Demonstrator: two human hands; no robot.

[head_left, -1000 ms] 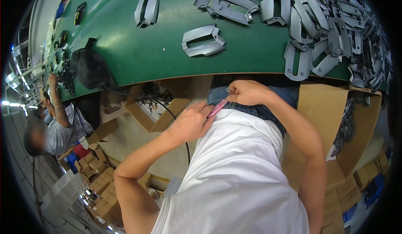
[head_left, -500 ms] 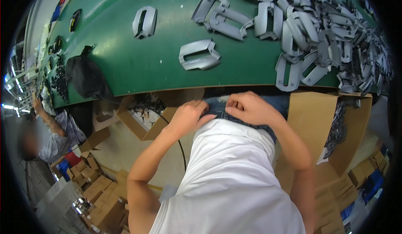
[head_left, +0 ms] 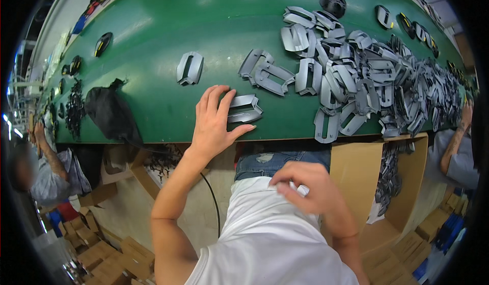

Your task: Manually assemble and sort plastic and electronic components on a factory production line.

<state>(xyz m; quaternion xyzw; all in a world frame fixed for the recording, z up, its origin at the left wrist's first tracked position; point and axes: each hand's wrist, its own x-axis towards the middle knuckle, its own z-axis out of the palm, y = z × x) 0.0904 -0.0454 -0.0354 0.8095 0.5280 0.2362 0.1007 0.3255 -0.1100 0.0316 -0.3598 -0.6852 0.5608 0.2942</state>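
My left hand (head_left: 213, 119) is over the green table's near edge with fingers and thumb spread. It covers the left end of a grey plastic frame (head_left: 248, 102) with a long slot; whether the fingers touch it I cannot tell. My right hand (head_left: 310, 185) is curled in front of my white shirt, slightly blurred. A small white bit shows beneath its fingers; what it is I cannot make out. A single grey frame (head_left: 182, 70) lies farther back, and two more overlapping frames (head_left: 275, 78) rest to its right.
A big heap of grey frames (head_left: 377, 76) spreads over the right side of the green table (head_left: 168, 25). A black cloth bag (head_left: 109, 112) lies at left. Cardboard boxes (head_left: 356, 178) stand below the edge. Other people work at far left and far right.
My left hand has moved from my lap up and forward to the nearest frame. My right hand has drawn back toward my shirt. The view has shifted, showing more of the table's far side.
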